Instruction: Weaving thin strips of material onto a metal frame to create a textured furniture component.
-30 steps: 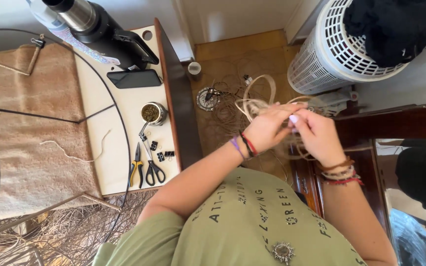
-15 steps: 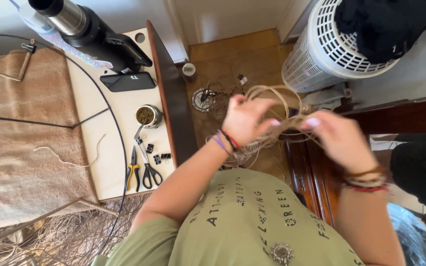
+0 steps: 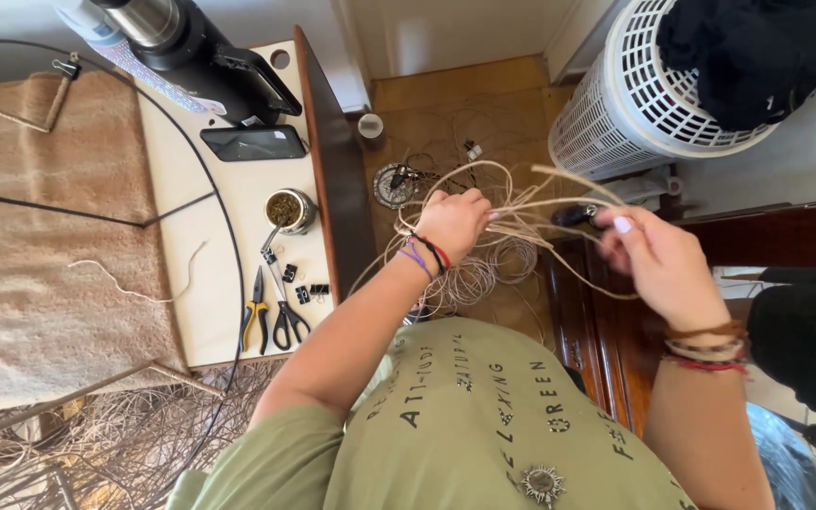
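So the left hand (image 3: 455,222) is gripping a bunch of pale cord strands (image 3: 521,203), fingers curled shut around them, while the right hand (image 3: 658,260) is pinching the other ends between thumb and fingertips. The cord is hanging between both hands above the wooden floor (image 3: 455,104), with the loose loops (image 3: 484,274) trailing down just below the left wrist.

My take on doing this bit well: keeping the strands taut and parallel between the two hands is looking like the key, and drawing them out slowly so the loops underneath aren't knotting up.

Over on the left, the white bench (image 3: 229,236) is carrying yellow-handled pliers (image 3: 255,316), black scissors (image 3: 287,321), a few black binder clips (image 3: 306,291), a small round cup (image 3: 291,210) of greenish stuff, a dark phone (image 3: 255,143) lying flat, and a black flask (image 3: 191,42) at the far end. Under the flask a flat printed sheet (image 3: 129,64) is poking out, pale with purplish markings, too small to make out. A white slotted basket (image 3: 644,104) is sitting far right.
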